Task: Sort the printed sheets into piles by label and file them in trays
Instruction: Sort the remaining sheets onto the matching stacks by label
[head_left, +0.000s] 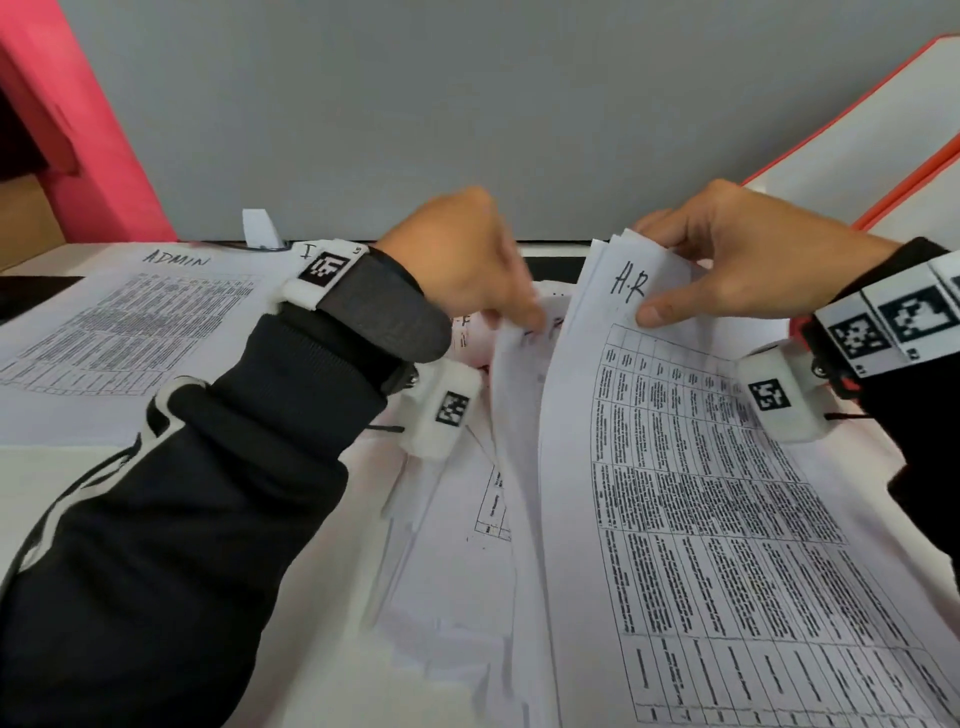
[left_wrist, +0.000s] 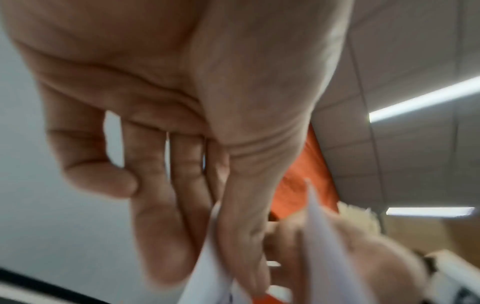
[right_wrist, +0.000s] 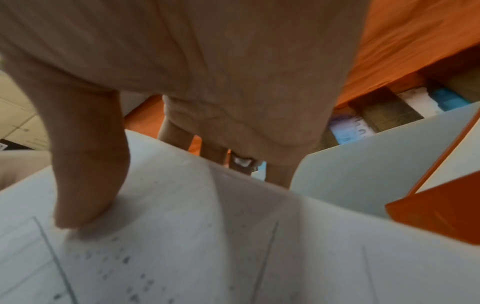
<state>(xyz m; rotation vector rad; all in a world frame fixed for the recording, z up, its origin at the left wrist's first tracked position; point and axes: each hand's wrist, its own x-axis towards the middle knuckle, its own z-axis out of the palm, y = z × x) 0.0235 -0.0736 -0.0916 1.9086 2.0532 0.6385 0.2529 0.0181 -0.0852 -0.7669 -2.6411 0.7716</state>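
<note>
Here we have the surface (head_left: 62, 462) spread with printed sheets: an ADMIN pile (head_left: 130, 322) lies at the left, and a loose heap (head_left: 452, 571) sits in the middle. Our right hand (head_left: 727, 260) pinches a lifted sheaf marked H.R (head_left: 675, 467), thumb on top and fingers (head_left: 654, 221) curled behind. Our left hand (head_left: 467, 260) pinches the top edge of the next sheet (head_left: 519, 364). We judge the sheaf could fan and slip, or two sheets could cling together and land one in the wrong pile.
</note>
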